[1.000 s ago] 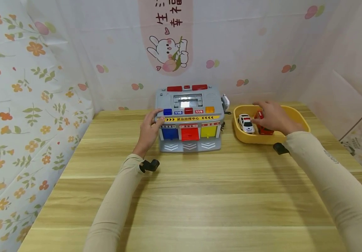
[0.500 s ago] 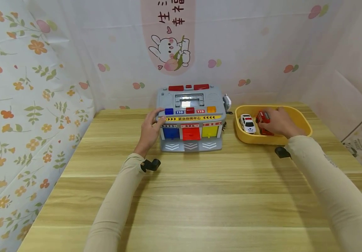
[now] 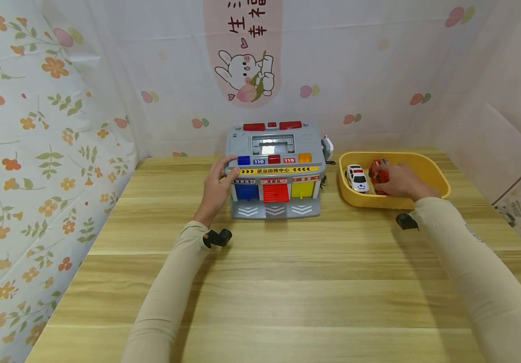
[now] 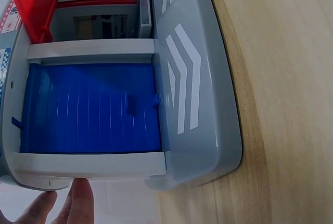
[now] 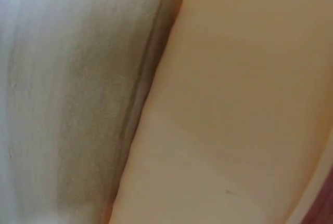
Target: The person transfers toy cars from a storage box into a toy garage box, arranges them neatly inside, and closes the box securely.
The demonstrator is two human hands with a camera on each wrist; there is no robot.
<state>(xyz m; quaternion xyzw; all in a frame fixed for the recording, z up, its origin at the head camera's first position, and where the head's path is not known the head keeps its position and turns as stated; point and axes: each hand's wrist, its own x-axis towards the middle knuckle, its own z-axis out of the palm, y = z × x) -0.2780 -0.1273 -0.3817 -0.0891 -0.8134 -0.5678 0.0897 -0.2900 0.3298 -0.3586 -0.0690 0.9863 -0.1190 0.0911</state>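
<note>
A grey toy rescue station (image 3: 242, 142) stands at the back of the table. My left hand (image 3: 215, 194) holds its left front corner, thumb at the front edge of the roof; fingertips (image 4: 80, 203) meet the side wall in the left wrist view. There the blue garage door (image 4: 93, 109) is down and the red door (image 4: 34, 5) is swung up. Inside the yellow tub (image 3: 369, 201), my right hand (image 3: 403, 180) grips a red toy fire truck (image 3: 379, 173), partly hidden by the fingers. A white toy police car (image 3: 357, 179) lies just left of the truck.
In the right wrist view the tub's wall (image 5: 234, 104) fills most of the picture beside the table (image 5: 47, 104). A white part (image 3: 327, 147) sticks out from the station's right side. Patterned cloth (image 3: 174, 101) hangs behind the table.
My right hand has come down onto the red toy fire truck and taken hold of it; the truck has turned slightly in the tub. My left hand stays on the station.
</note>
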